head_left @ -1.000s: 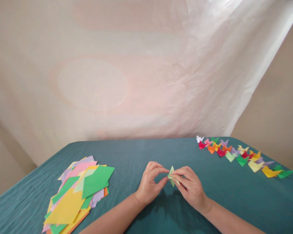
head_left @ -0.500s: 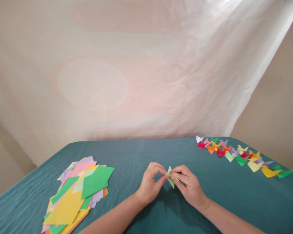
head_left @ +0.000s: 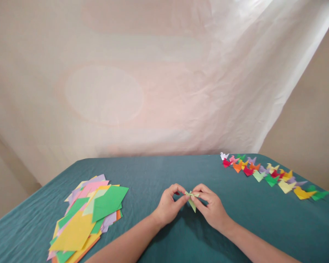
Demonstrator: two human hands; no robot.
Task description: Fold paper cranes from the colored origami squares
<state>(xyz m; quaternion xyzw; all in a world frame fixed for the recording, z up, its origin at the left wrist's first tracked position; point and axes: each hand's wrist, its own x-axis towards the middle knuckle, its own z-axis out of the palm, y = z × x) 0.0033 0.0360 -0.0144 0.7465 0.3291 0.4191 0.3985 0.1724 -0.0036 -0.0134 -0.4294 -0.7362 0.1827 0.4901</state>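
Note:
A small, partly folded piece of light green origami paper is held above the cloth, one pointed flap hanging down between my hands. My left hand pinches its left side between thumb and forefinger. From the other side, my right hand grips it with thumb and fingertips. The fingers cover part of the folds at the top.
A loose pile of coloured paper sheets lies on the left of the dark green tablecloth. Along the right edge stand rows of small folded paper birds in several colours. A pale sheet hangs behind the table.
The upper point of the light green paper, upright before, is now folded down near the fingertips. Both hands keep their pinch and have shifted only slightly.

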